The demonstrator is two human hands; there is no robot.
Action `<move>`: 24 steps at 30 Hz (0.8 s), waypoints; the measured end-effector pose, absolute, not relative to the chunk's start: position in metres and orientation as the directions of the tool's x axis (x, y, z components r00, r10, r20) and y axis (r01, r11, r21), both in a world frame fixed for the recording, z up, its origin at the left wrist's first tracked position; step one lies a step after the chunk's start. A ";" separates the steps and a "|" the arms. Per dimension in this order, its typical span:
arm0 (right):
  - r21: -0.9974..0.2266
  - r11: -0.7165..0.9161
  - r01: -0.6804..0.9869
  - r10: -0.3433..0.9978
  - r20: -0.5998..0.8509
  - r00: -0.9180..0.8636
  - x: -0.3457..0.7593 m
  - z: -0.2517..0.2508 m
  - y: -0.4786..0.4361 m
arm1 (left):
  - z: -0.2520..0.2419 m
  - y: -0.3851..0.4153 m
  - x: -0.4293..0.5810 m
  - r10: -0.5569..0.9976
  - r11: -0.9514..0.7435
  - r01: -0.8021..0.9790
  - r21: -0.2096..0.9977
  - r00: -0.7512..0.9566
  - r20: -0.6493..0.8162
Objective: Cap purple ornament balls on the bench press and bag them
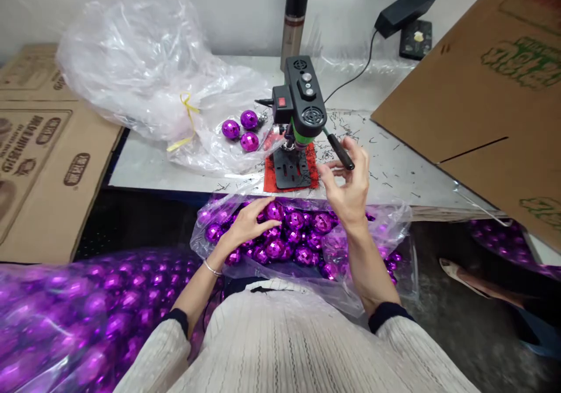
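Observation:
A small black bench press point(300, 102) with a green collar stands on a red mat point(290, 171) at the table's near edge. My right hand point(348, 185) is raised beside it, fingers curled loosely under the black lever handle point(340, 150), touching it with the fingertips. My left hand point(248, 223) reaches into a clear bag of shiny purple faceted balls point(298, 241) on my lap, fingers spread over the balls. Three purple balls point(240, 130) lie on plastic left of the press.
A large crumpled clear bag point(140, 71) covers the table's left. Cardboard boxes stand at left point(39, 165) and right point(486, 95). A spray can point(294, 19) and power adapter point(405, 10) are behind. Another bag of purple balls point(79, 317) lies lower left. Someone's foot point(473, 282) is at right.

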State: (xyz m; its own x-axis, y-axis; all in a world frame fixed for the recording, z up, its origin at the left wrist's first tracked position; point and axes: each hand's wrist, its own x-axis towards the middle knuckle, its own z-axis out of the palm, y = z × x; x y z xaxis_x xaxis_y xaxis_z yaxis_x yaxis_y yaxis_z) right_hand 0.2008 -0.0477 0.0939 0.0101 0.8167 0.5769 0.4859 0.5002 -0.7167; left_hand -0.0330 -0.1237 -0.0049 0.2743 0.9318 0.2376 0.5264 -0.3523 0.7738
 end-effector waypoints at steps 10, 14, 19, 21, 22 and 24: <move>-0.568 0.674 0.472 0.739 0.509 -0.442 0.165 0.070 -0.075 | 0.001 -0.143 -0.043 0.890 -0.440 0.595 0.672 0.191 0.413; -0.584 0.702 0.407 0.704 0.484 -0.520 0.088 0.065 -0.033 | 0.016 -0.114 -0.092 0.862 -0.295 0.687 0.664 -0.109 0.496; -0.554 0.369 0.747 0.928 0.267 -0.261 0.006 0.061 0.056 | 0.010 -0.018 -0.142 0.843 -0.179 0.717 0.674 -0.242 0.481; -0.550 0.167 0.818 0.984 0.148 -0.101 -0.010 0.061 0.082 | 0.007 0.028 -0.148 0.852 -0.178 0.714 0.677 -0.232 0.469; -0.548 0.096 0.831 0.994 0.096 -0.051 -0.014 0.060 0.091 | 0.006 0.048 -0.148 0.862 -0.173 0.719 0.673 -0.219 0.456; -0.539 0.028 0.842 1.000 0.022 -0.020 -0.017 0.056 0.098 | 0.006 0.081 -0.144 0.898 -0.132 0.742 0.657 -0.191 0.397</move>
